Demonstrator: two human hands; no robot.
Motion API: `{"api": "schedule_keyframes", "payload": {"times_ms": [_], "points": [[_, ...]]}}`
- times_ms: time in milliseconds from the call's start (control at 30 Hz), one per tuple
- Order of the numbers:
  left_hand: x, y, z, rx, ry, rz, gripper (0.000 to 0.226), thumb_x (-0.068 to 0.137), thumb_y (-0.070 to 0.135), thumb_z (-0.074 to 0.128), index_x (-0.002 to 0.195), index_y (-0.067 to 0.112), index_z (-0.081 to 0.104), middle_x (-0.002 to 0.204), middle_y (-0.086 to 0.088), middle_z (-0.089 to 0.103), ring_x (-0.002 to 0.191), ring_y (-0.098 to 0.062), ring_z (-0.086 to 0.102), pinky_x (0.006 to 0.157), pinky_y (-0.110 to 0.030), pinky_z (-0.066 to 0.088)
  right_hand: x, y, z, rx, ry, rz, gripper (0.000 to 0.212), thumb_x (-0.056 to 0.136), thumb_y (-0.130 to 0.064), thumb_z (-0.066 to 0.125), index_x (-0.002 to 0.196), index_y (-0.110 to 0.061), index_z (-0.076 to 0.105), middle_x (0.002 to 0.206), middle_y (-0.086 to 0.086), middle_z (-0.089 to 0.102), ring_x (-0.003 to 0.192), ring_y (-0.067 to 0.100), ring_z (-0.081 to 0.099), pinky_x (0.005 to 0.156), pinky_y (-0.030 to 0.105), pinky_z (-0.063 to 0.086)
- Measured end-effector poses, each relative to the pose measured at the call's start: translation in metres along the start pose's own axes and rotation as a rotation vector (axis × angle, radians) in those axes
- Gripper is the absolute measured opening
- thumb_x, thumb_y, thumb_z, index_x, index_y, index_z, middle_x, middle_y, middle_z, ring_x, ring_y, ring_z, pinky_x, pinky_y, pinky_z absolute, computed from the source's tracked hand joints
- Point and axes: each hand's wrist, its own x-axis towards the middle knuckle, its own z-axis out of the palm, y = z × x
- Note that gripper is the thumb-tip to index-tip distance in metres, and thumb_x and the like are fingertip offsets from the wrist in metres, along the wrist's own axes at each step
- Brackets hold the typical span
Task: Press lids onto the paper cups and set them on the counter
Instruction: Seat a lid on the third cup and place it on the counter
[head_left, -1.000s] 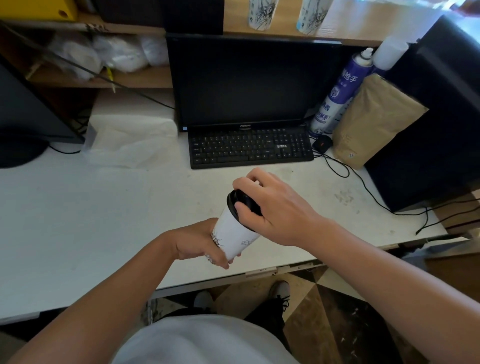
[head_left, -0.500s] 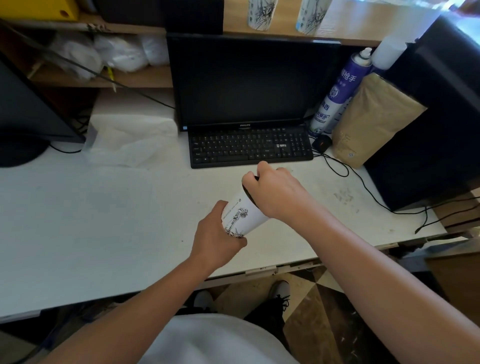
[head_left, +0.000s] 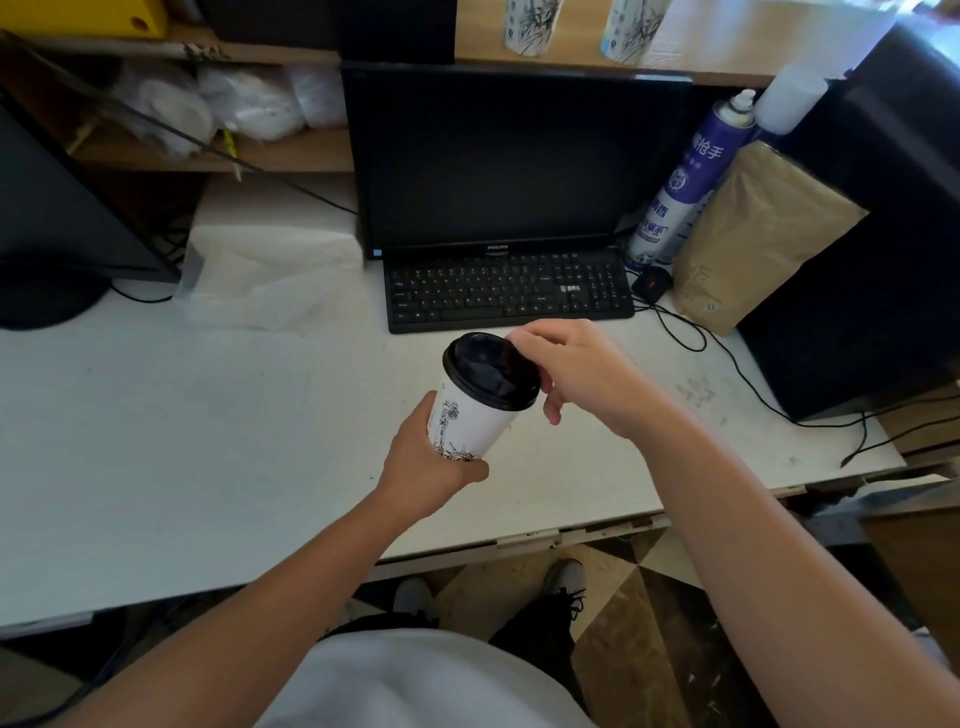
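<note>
Grip first: my left hand (head_left: 426, 457) is wrapped round the lower part of the paper cup (head_left: 470, 421), thumb on the near side and the fingers hidden behind it. The cup is off the bench (head_left: 156, 441) and tipped, with its top leaning away from me. It hangs over the middle of the bench, back from the front edge and just short of the keyboard (head_left: 509, 291). My right hand (head_left: 587, 379) has a curled grip on the right side of the black lid (head_left: 488, 369), index finger over the top and thumb under the rim, pinching that edge. The rest of the lid is uncovered.

From what I can see the lid sits level on the rim along the near and left sides. The stretch under my right fingers I cannot check.

I judge the cup to be light, though I cannot tell whether anything is in it. Its paper wall will cave if I squeeze mid-height, so the low hold near the stiffer base is the right place. The lid looks like thin, smooth plastic, likely slick. I would press at its rim, working round, rather than on the centre, which would flex.

For setting down, the cup is tall on a narrow base and would topple easily. I would bring it upright and land it flat on bare bench, away from the front edge and the cables at the right.
</note>
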Motion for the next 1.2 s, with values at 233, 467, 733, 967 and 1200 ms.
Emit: {"api": "schedule_keyframes", "payload": {"times_ms": [233, 467, 733, 967, 1200], "points": [[-0.002, 0.000, -0.011, -0.139, -0.197, -0.015, 0.058, 0.054, 0.018, 0.083, 0.107, 0.024, 0.060, 0.101, 0.001, 0.067, 0.089, -0.009, 0.063, 0.071, -0.025, 0.056, -0.014, -0.004, -0.003, 0.053, -0.070, -0.127, 0.015, 0.096, -0.032, 0.066, 0.108, -0.036, 0.074, 0.087, 0.013, 0.058, 0.064, 0.018, 0.052, 0.058, 0.029, 0.046], [-0.002, 0.004, -0.009, -0.175, -0.152, 0.034, 0.058, 0.057, 0.012, 0.085, 0.104, 0.033, 0.059, 0.097, 0.009, 0.067, 0.083, 0.003, 0.064, 0.064, -0.016, 0.056, -0.022, -0.010, 0.010, -0.467, 0.084, -0.331, 0.046, 0.097, -0.051, 0.053, 0.136, -0.026, 0.060, 0.100, -0.008, 0.045, 0.088, 0.006, 0.051, 0.075, 0.022, 0.042], [-0.009, -0.007, -0.014, -0.118, -0.271, -0.065, 0.058, 0.056, 0.012, 0.082, 0.109, 0.018, 0.058, 0.097, -0.002, 0.063, 0.084, -0.015, 0.060, 0.067, -0.030, 0.053, -0.019, -0.009, 0.019, -0.684, 0.008, -0.385, 0.062, 0.082, -0.075, 0.043, 0.113, -0.022, 0.053, 0.105, -0.005, 0.053, 0.087, 0.017, 0.056, 0.074, 0.039, 0.053], [-0.015, -0.017, -0.021, -0.184, -0.480, -0.109, 0.057, 0.059, 0.001, 0.080, 0.112, 0.007, 0.061, 0.096, -0.022, 0.060, 0.089, -0.027, 0.061, 0.075, -0.043, 0.055, -0.019, -0.004, 0.018, -0.635, -0.111, -0.495, 0.056, 0.081, -0.069, 0.047, 0.113, -0.024, 0.053, 0.099, -0.007, 0.056, 0.083, 0.014, 0.055, 0.068, 0.033, 0.051], [-0.013, -0.011, -0.017, -0.181, -0.540, -0.107, 0.052, 0.060, -0.001, 0.078, 0.108, 0.000, 0.059, 0.094, -0.027, 0.060, 0.084, -0.027, 0.062, 0.064, -0.037, 0.050, -0.018, -0.004, 0.015, -0.620, -0.090, -0.476, 0.048, 0.084, -0.064, 0.038, 0.104, -0.022, 0.051, 0.093, -0.005, 0.054, 0.079, 0.013, 0.052, 0.064, 0.028, 0.043]]}}
